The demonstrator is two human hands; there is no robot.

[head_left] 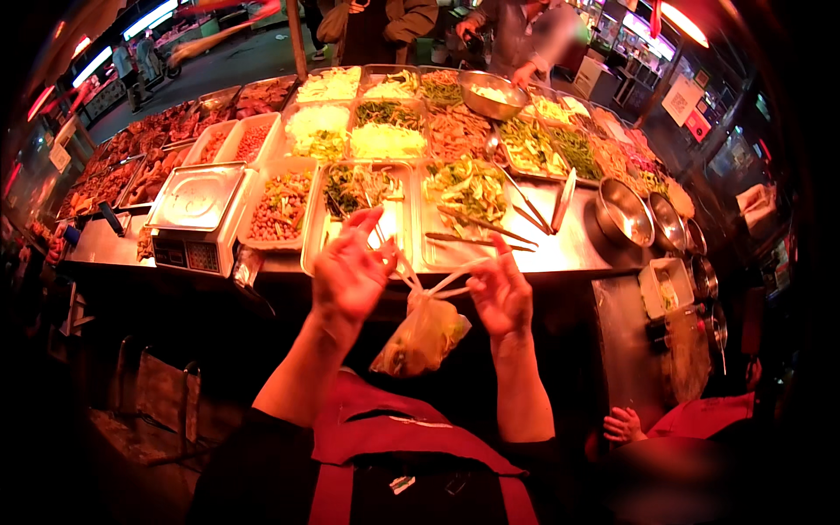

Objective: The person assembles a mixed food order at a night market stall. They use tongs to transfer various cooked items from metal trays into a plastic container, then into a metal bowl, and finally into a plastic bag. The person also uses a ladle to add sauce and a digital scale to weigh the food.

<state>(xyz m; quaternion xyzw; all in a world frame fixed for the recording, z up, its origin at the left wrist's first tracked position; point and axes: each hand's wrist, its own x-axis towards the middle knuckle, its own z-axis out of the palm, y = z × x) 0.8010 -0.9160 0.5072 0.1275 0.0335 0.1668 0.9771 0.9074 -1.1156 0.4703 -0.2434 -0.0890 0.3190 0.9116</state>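
Note:
A knotted-looking, see-through plastic bag (423, 339) with food inside hangs between my hands, tilted, in front of the counter's near edge. Its twisted handles spread apart in a V. My left hand (352, 269) grips one handle, some of its fingers raised. The other handle runs to my right hand (501, 290), held between bent fingers. Just beyond my hands, tongs (481, 226) lie across a tray of leafy greens (465, 191). A tray of dark mixed vegetables (357, 185) stands beyond my left hand.
On the left, a scale (197, 199) with a metal pan stands beside a tray of peanuts (278, 210). Metal bowls (624, 213) line the right side, near a white container (665, 287). A person's hand (624, 426) shows lower right. Across the counter, someone reaches toward a metal bowl (493, 94).

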